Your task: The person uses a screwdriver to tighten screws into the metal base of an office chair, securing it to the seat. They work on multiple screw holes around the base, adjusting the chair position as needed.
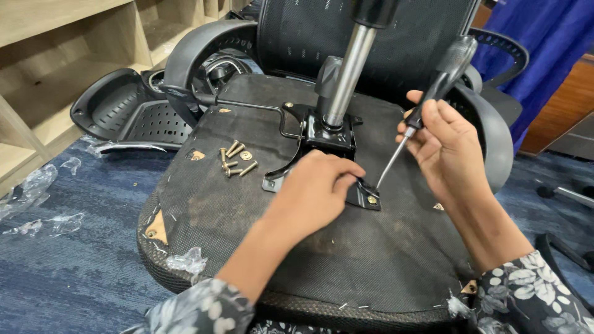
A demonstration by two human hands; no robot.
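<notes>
Here an upturned office chair seat [260,247] lies on the blue carpet floor [74,272], its black fabric underside facing up, with the chair's mesh backrest [309,31] behind it. At the seat's middle sits the black metal mounting plate [328,133], from which the silver gas cylinder [346,74] rises at a tilt. The left hand [312,192] rests palm-down on the near end of the plate, its fingers curled closed against the bracket arm. The right hand [442,145] is closed around a screwdriver [427,102], whose black handle points up and whose tip comes down just beside a brass screw [372,200] in the plate's near corner. A small pile of loose screws [235,159] lies on the seat, left of the plate.
</notes>
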